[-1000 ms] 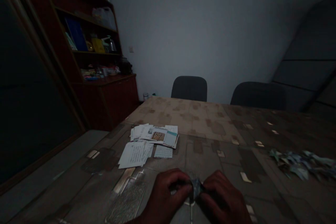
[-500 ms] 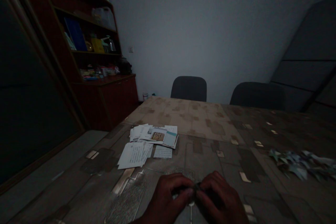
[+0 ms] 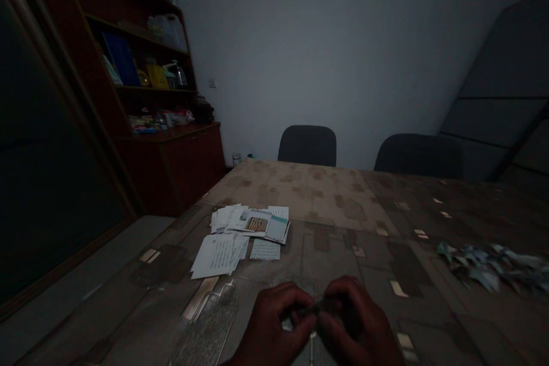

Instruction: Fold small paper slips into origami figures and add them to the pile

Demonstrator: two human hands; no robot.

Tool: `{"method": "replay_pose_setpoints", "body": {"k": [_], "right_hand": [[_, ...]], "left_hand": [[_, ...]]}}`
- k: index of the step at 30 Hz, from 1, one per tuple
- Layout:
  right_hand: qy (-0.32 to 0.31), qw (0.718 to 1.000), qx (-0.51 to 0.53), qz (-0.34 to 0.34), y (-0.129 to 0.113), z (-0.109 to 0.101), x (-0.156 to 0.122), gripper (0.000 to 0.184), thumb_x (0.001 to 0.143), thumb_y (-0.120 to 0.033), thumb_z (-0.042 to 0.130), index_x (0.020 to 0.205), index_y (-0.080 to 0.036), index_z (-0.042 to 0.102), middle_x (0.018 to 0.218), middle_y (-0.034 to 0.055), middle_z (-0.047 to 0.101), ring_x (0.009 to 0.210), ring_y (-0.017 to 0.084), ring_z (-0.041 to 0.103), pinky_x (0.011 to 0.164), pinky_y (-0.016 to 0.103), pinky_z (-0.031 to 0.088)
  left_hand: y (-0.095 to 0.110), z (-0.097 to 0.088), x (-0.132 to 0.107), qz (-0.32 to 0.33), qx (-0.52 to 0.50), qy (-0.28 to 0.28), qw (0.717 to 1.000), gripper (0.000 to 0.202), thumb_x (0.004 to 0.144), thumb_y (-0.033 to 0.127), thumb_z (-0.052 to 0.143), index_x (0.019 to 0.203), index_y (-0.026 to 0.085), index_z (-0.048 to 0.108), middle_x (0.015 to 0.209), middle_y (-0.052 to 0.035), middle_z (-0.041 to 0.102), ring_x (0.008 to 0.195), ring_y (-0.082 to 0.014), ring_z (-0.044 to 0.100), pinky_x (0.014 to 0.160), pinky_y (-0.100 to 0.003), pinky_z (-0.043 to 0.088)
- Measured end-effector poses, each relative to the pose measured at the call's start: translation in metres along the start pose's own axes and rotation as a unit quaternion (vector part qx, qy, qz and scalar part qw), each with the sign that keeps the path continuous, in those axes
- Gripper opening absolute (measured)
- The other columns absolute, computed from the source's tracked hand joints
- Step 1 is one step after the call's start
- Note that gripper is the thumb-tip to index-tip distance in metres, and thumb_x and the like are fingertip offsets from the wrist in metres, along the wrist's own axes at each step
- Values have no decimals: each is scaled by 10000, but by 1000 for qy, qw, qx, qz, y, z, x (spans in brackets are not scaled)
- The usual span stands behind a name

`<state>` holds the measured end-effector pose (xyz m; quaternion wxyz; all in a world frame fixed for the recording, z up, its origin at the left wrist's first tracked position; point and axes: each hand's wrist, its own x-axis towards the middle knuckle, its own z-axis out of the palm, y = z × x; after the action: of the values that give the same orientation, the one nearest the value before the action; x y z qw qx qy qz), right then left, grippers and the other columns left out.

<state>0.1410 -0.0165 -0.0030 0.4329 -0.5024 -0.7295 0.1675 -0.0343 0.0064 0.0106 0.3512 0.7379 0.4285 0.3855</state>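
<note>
Near the front of the table my left hand and my right hand meet, thumbs and fingertips almost touching. Between them is a small dark piece, thin and perhaps folded paper; dim light and blur hide its details. Both hands are closed in a pinch on it, just above the patterned tablecloth. Ahead and to the left lie loose printed sheets. Behind these rests a stack of cards or booklets with a picture on top.
A heap of crumpled or folded paper pieces lies on the table at the right. Two dark chairs stand along the far edge. A reddish-brown cabinet with filled shelves is at the left, beside a pale wall.
My right hand's fingers have lifted slightly and shifted on the small dark piece, which now shows more between the fingertips. The papers and the heap stay put; the view has shifted slightly.
</note>
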Motion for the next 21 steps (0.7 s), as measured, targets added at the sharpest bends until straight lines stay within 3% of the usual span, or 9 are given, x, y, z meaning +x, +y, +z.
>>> {"method": "replay_pose_setpoints", "body": {"k": [2,4,6,10,14,21], "right_hand": [[-8,1000,21,1,-1,-1,1,130,813,-201,605,932,-223,558,821,7,607,720,173,611,640,255,496],[-32,999,34,-12,-2,-3,3,38,835,-208,586,866,-224,571,797,5,614,724,172,615,643,250,489],[-41,998,41,-9,-2,-3,3,99,860,-231,567,762,-221,560,727,-5,601,688,168,605,611,242,471],[-11,995,82,46,0,0,0,185,874,-305,554,712,-215,546,668,-15,564,633,162,575,565,235,445],[-4,989,116,90,-2,3,0,224,861,-375,549,705,-215,542,639,-27,533,611,156,548,551,228,430],[0,987,126,104,-7,4,0,213,837,-360,563,687,-209,573,620,-21,541,593,157,534,508,222,393]], "left_hand": [[-1,1,-1,0,17,-5,1000,89,689,52,657,685,131,697,629,-33,650,606,-164,610,607,-239,426],[-1,1,-1,-5,18,-15,1000,87,687,55,660,679,134,695,625,-26,647,606,-162,608,613,-238,427],[-1,0,-1,-22,2,-15,1000,80,682,65,666,685,140,694,632,-20,646,615,-162,603,618,-237,429],[0,1,2,-94,-85,-27,992,89,673,124,687,757,146,709,665,-12,653,652,-169,592,608,-231,426],[-1,3,3,-139,-112,-31,983,45,682,172,681,653,138,674,593,11,590,621,-154,538,584,-230,383],[-3,2,1,-118,-107,-38,986,98,695,185,657,611,148,625,577,26,540,602,-141,505,570,-226,362]]}}
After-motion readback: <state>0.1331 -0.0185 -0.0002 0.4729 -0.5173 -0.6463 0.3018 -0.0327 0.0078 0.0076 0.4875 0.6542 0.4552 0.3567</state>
